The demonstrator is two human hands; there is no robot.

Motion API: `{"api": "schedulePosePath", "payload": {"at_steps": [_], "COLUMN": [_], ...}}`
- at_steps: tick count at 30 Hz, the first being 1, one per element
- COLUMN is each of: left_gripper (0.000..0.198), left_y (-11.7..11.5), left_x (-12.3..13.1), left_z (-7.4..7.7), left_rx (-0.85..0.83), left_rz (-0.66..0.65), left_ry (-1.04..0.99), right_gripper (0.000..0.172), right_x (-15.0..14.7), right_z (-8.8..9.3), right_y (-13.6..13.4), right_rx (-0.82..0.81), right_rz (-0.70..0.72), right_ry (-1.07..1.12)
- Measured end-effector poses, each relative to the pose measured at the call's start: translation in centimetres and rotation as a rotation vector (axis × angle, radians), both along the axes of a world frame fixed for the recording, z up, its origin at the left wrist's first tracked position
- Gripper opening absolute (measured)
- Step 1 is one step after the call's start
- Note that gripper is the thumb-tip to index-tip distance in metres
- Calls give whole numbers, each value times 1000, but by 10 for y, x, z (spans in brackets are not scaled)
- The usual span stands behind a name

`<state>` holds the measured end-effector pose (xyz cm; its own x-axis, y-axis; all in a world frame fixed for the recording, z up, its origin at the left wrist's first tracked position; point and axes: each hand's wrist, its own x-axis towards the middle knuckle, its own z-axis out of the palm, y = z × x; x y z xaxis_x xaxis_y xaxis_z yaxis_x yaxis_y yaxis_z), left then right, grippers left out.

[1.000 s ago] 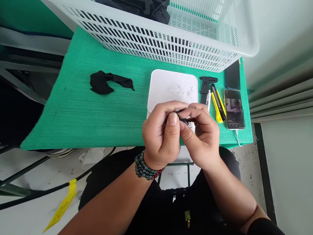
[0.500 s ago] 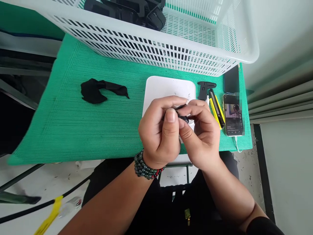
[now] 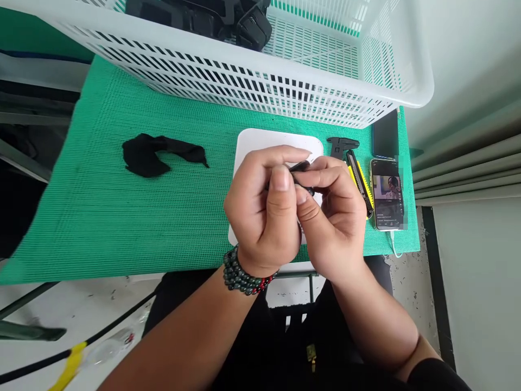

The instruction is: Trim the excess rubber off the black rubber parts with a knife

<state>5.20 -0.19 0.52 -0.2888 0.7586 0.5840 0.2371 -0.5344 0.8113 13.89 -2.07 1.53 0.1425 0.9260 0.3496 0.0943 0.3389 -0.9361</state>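
Observation:
A small black part (image 3: 300,167), mostly covered by fingers, is gripped between my two hands; its exact kind cannot be made out. My left hand (image 3: 264,209) curls around it, thumb pressed on the near side and index finger arched over the top. From the other side, my right hand (image 3: 334,217) pinches it between thumb and fingertips. Both hands are above a white board (image 3: 248,144) with rounded corners, which lies on the green mesh mat (image 3: 163,228).
A white slotted basket (image 3: 228,60) with black molded parts (image 3: 244,24) stands at the back. Black cloth (image 3: 146,155) lies left. Right are a black caliper (image 3: 340,145), a yellow utility knife (image 3: 359,182), a lit phone (image 3: 387,195) on a cable and a dark flat device (image 3: 385,133).
The fingers have shifted slightly, and a bit more of the black part shows above the right index finger. Both hands still grip it; the view has moved a little.

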Motion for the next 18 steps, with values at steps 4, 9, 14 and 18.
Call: {"api": "schedulePosePath", "payload": {"at_steps": [4,9,14,18], "left_gripper": [27,34,30,30], "left_y": [1,2,-1,-7], "left_x": [1,2,3,2], "left_z": [0,-3,-2,-1], "left_rx": [12,4,14,1], "left_rz": [33,62,-65,-116], "left_ry": [15,42,-18,-23], "right_gripper": [5,1,1,1], "right_x": [0,2,1,1], "right_z": [1,-5,-10,-12], "right_y": [-1,-1,-4,-9], "right_rx": [-26,10,14,-12], "right_rz": [-39,-7,-16,-40], "right_ry": [-81,-2,69,36]}}
